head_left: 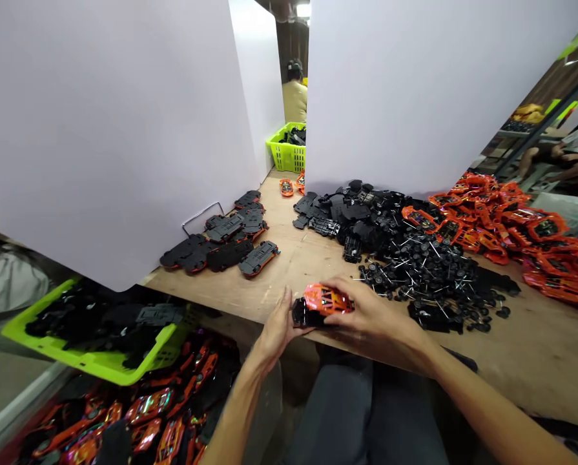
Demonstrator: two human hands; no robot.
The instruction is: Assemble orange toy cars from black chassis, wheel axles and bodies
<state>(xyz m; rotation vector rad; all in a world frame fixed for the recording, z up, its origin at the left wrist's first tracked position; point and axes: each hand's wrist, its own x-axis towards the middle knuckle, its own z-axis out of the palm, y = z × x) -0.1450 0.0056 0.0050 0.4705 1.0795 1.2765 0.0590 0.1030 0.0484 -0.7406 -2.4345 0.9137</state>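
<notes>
At the table's front edge, my right hand (361,307) grips an orange toy car body (325,298) from the right. Under and to the left of it is a black toy car chassis (299,314), with my left hand (279,323) closed around its left end. The body sits tilted over the chassis, and I cannot tell whether they are joined. Right of my hands lies a heap of black wheels on metal axles (424,265). Beyond it are piled black chassis (347,216). Several cars lie underside up (257,258) to the left.
Orange car bodies (492,226) are heaped at the right. White panels (390,97) stand behind the wooden table (293,252). A green basket (143,368) of black parts sits low left above finished-looking orange cars (148,407). Another green basket (289,155) and a seated person (295,93) are at the back.
</notes>
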